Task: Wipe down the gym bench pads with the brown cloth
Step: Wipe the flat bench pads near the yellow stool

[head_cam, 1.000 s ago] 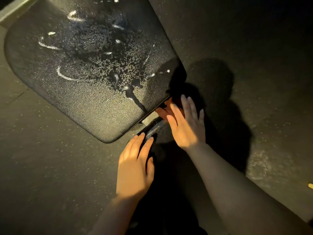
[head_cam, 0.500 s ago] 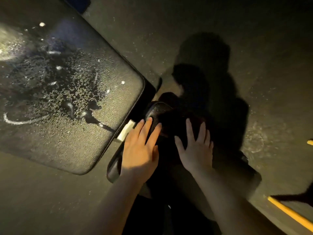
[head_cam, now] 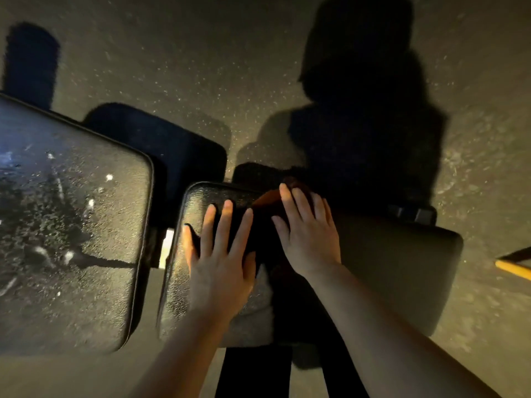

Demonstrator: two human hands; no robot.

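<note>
1. Gym bench pads: the big back pad (head_cam: 71, 225) sits at left w/ white spray droplets and streaks all over it. The smaller seat pad (head_cam: 396, 268) lies just beside it, a narrow gap btwn them.
2. Floor (head_cam: 201, 67): speckled, w/ the person's shadow above the seat pad. Yellow strip (head_cam: 513, 270) at right edge.
3. Left hand (head_cam: 221, 265): fingers straight and spread, flat on seat pad's left end, gripping nothing.
4. Right hand (head_cam: 309, 237): fingers straight, pressing flat on cloth.
5. Brown cloth (head_cam: 270, 202): on seat pad near its far edge, mostly under right hand, in shadow.
</note>
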